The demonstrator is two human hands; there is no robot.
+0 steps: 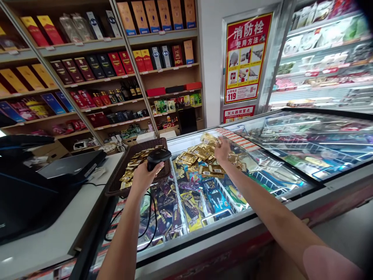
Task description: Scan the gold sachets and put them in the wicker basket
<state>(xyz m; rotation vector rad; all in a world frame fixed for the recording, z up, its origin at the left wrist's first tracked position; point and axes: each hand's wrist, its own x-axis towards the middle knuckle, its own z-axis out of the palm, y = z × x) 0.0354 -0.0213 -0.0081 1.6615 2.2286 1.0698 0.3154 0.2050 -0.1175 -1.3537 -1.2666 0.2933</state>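
My left hand [143, 177] is closed round the handle of a black barcode scanner [159, 155], held over the near side of a brown woven basket [115, 182]. Gold-wrapped packets [127, 175] lie inside that basket. A black cable [156, 217] hangs in loops below this hand. Farther off to the right, my right hand [223, 149] grips a gold packet [208, 139], raised just above a loose pile of similar gold packets [190, 157]. The pile rests on top of the chest freezer [204, 252]. Fingertips of the right hand are partly hidden.
Ice-cream packs [217, 196] in several colours sit in wire baskets inside the freezer. On the left, a counter [62, 217] carries a dark checkout machine [23, 194]. Shelves of boxed bottles [151, 15] stand behind, with a lit display fridge [323, 58] at the right.
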